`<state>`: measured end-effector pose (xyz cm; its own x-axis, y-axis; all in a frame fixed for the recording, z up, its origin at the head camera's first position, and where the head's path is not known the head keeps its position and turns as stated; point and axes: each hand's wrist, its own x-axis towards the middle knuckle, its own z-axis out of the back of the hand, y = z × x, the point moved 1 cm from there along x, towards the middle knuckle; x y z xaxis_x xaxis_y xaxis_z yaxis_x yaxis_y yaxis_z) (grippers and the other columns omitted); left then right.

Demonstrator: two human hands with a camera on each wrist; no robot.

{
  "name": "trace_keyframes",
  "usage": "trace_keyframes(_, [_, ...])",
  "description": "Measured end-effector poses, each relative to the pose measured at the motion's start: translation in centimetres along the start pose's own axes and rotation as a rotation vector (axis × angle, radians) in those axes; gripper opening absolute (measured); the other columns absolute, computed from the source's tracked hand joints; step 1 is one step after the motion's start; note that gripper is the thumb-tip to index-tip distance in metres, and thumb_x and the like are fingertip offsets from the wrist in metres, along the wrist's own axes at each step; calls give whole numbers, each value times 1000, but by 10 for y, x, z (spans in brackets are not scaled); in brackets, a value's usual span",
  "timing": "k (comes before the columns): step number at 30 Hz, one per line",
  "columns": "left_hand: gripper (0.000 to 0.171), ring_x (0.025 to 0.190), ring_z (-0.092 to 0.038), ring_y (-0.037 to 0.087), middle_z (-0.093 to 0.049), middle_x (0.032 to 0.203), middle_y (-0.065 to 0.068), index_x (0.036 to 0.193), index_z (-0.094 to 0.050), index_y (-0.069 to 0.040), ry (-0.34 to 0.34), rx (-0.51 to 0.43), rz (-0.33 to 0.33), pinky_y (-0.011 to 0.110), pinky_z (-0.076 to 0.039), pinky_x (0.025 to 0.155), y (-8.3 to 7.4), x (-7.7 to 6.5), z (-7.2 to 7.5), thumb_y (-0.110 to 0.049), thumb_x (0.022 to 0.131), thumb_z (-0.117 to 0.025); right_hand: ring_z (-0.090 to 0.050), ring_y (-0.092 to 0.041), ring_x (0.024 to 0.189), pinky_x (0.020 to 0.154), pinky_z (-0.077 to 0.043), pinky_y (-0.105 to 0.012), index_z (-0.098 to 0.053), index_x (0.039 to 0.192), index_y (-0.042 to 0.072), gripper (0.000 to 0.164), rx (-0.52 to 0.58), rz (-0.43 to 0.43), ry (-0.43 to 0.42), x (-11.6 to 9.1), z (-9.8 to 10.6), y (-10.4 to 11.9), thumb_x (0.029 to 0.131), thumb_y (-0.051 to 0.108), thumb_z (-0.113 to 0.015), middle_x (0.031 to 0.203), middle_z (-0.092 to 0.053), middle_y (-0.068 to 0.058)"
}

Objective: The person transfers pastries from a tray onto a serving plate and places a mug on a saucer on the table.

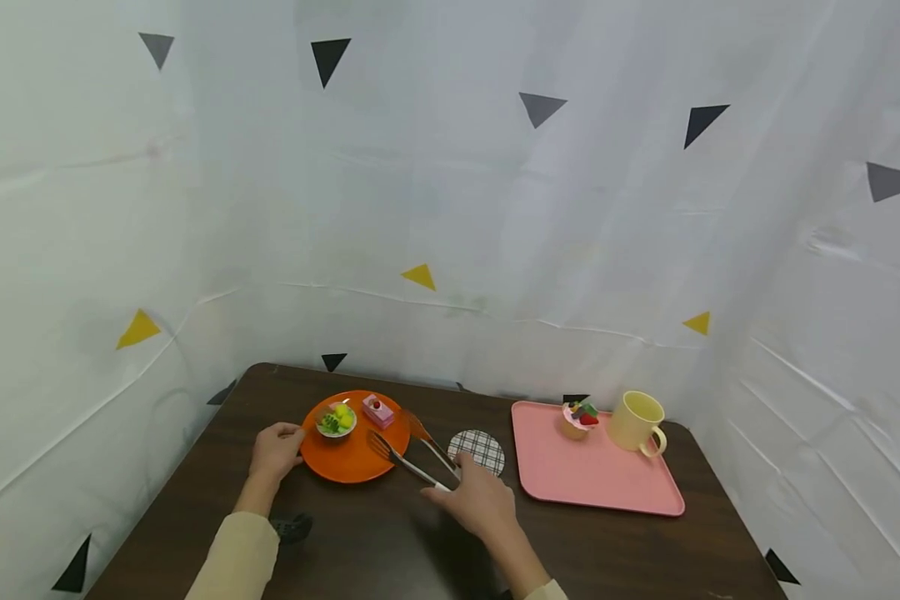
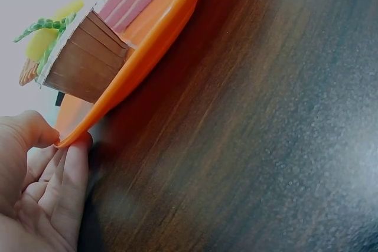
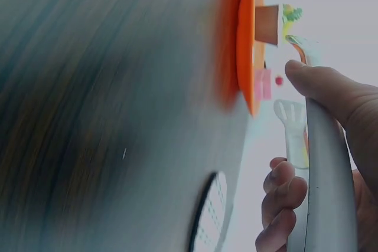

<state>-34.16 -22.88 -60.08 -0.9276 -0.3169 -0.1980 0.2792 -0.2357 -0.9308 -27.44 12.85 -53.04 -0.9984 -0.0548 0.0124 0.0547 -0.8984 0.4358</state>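
Observation:
My left hand pinches the left rim of an orange plate, thumb above and fingers beneath in the left wrist view. On the plate stand a cupcake with yellow and green topping and a pink cake slice with a red berry. My right hand grips a pair of tongs with metal arms. The tongs' spread tips reach over the plate's right side, and nothing is seen between them.
A round checked coaster lies beyond the right hand. To the right, a pink tray carries another cupcake and a yellow mug. A small dark object is by the left wrist. White curtains enclose the dark table.

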Motion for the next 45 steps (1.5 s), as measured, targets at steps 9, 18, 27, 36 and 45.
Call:
trace_keyframes(9, [40,104,-70,29,-65,131,28,137,-62,6,-3,7,1,29,-65,75,2,2,4,-23,110,-57,-70,-21,79,63,-53,-46,-66,128,16,78,-35,-100,-25,-12,19,-34,76,71,-86,96,-78,-3])
trace_keyframes(18, [41,100,-70,25,-66,131,26,136,-63,5,-16,26,17,27,-64,73,2,1,-1,-25,110,-56,-67,-24,81,69,-53,-54,-64,129,13,83,4,-179,-40,-29,38,-75,77,74,-84,103,-77,-6])
trace_keyframes(27, [40,96,-70,22,-66,131,24,136,-64,3,-26,31,31,26,-64,72,3,0,-2,-26,110,-56,-58,-24,74,63,-47,-44,-58,131,5,100,39,-308,-13,-42,67,-126,77,88,-73,97,-72,-7])
trace_keyframes(36, [42,98,-71,23,-65,134,26,138,-63,5,-11,29,20,27,-64,73,-4,-1,1,-26,110,-55,-56,-27,75,62,-40,-41,-53,130,0,98,49,-414,22,-51,86,-168,81,84,-72,86,-57,-10])
trace_keyframes(45, [41,103,-70,26,-65,133,25,139,-62,5,-7,22,27,28,-65,74,-3,-2,0,-25,110,-55,-55,-32,77,63,-44,-46,-50,131,-4,107,29,-483,15,-55,102,-205,80,87,-70,89,-57,-14])
